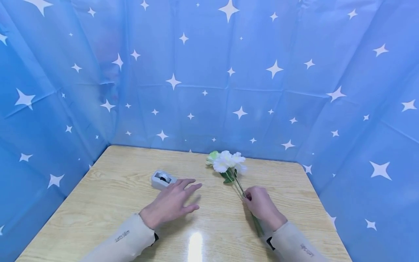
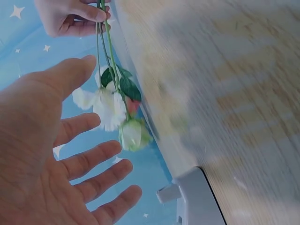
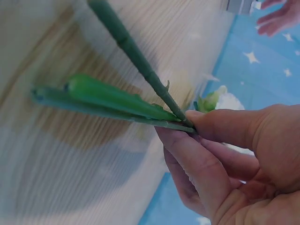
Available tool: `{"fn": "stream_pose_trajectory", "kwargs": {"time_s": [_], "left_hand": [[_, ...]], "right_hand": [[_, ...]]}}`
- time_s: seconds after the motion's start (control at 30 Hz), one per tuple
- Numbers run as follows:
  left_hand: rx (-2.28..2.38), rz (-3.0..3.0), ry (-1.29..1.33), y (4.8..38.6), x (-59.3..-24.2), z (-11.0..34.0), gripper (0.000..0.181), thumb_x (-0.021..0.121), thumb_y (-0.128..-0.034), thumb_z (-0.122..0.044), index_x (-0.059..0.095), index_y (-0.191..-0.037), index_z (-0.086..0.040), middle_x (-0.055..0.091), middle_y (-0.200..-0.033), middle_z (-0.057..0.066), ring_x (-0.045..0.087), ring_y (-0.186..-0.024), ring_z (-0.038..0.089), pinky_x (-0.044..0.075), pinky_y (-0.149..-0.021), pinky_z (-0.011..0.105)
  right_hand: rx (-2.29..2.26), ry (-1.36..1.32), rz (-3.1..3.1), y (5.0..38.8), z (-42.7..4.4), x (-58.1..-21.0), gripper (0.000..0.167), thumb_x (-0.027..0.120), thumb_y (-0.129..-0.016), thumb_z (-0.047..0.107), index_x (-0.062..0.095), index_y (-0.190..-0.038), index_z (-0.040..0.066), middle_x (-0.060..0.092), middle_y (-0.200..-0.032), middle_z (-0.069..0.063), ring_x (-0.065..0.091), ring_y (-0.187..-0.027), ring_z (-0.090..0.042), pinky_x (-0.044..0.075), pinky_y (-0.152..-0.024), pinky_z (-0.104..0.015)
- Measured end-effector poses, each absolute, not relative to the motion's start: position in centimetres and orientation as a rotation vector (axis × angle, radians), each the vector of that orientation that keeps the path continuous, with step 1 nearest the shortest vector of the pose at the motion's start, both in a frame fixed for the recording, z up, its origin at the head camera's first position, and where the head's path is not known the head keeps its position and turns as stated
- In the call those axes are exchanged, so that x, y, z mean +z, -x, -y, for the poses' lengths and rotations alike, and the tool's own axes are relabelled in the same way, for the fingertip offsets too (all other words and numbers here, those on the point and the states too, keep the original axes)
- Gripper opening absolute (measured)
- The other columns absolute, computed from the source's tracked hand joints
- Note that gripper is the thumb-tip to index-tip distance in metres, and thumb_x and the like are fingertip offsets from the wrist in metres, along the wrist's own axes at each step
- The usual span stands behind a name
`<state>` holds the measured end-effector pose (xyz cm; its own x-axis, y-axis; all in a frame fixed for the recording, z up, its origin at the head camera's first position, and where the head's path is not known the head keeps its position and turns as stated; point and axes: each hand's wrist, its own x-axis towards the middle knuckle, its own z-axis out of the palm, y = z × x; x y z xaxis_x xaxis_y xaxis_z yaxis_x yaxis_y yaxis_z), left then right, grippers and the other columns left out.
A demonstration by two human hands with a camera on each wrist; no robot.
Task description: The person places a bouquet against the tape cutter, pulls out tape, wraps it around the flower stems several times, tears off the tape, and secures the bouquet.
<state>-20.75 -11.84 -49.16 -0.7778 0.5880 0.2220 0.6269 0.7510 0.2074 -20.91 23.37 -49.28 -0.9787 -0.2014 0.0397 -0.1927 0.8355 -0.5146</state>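
My right hand [image 1: 262, 205] pinches the green stems [image 3: 140, 65] of several artificial flowers [image 1: 226, 162] between thumb and fingers. The blooms are white, with one pale green [image 2: 133, 135] and a bit of pink showing behind in the left wrist view. Dark green leaves [image 2: 129, 88] sit below the heads. Past the pinch, the stem ends spread apart in the right wrist view. My left hand [image 1: 173, 202] is held with fingers extended and spread, nothing in it. Just beyond it stands a light grey tape dispenser [image 1: 160, 179], partly covered by the left fingers in the head view.
The wood-grain table [image 1: 114, 189] carries the dispenser, with a bright light reflection near its front. Blue curtains [image 1: 209, 72] with white stars enclose the table's back and both sides.
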Motion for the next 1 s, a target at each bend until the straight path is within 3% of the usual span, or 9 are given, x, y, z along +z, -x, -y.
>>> {"fn": "stream_pose_trajectory", "kwargs": {"time_s": [0.1, 0.43, 0.8, 1.0], "left_hand": [[-0.419, 2.799, 0.998, 20.9, -49.2, 11.5, 0.073, 0.084, -0.1074, -0.052, 0.062, -0.169, -0.019, 0.065, -0.169, 0.017, 0.068, -0.151, 0.042, 0.058, -0.125, 0.064], [-0.422, 2.778, 1.032, 21.1, -49.3, 10.8, 0.071, 0.084, -0.1081, -0.050, 0.063, -0.168, -0.018, 0.068, -0.165, 0.017, 0.070, -0.149, 0.040, 0.054, -0.129, 0.066], [-0.414, 2.736, 1.050, 21.4, -49.4, 10.3, 0.065, 0.085, -0.1086, -0.046, 0.068, -0.163, -0.016, 0.071, -0.160, 0.015, 0.075, -0.140, 0.036, 0.062, -0.121, 0.060], [-0.444, 2.733, 1.063, 21.6, -49.6, 10.1, 0.060, 0.085, -0.1090, -0.042, 0.070, -0.160, -0.014, 0.071, -0.159, 0.013, 0.076, -0.137, 0.033, 0.065, -0.116, 0.055]], "right_hand": [[-0.853, 0.343, -2.979, 20.9, -22.4, -49.2, 0.040, 0.076, -0.106, -0.007, 0.064, -0.071, 0.008, 0.049, -0.065, 0.003, 0.040, -0.060, -0.010, 0.032, -0.058, -0.023], [-0.916, 0.412, -2.935, 21.1, -18.9, -49.2, 0.036, 0.076, -0.105, -0.008, 0.067, -0.072, 0.005, 0.053, -0.065, 0.004, 0.043, -0.059, -0.009, 0.033, -0.056, -0.021], [-0.985, 0.505, -2.908, 21.3, -15.4, -49.3, 0.028, 0.078, -0.102, -0.009, 0.073, -0.076, 0.001, 0.060, -0.066, 0.003, 0.049, -0.060, -0.008, 0.037, -0.054, -0.020], [-1.011, 0.489, -2.893, 21.3, -14.1, -49.5, 0.019, 0.079, -0.102, -0.008, 0.081, -0.086, 0.001, 0.071, -0.073, -0.001, 0.057, -0.063, -0.008, 0.044, -0.056, -0.020]]}}
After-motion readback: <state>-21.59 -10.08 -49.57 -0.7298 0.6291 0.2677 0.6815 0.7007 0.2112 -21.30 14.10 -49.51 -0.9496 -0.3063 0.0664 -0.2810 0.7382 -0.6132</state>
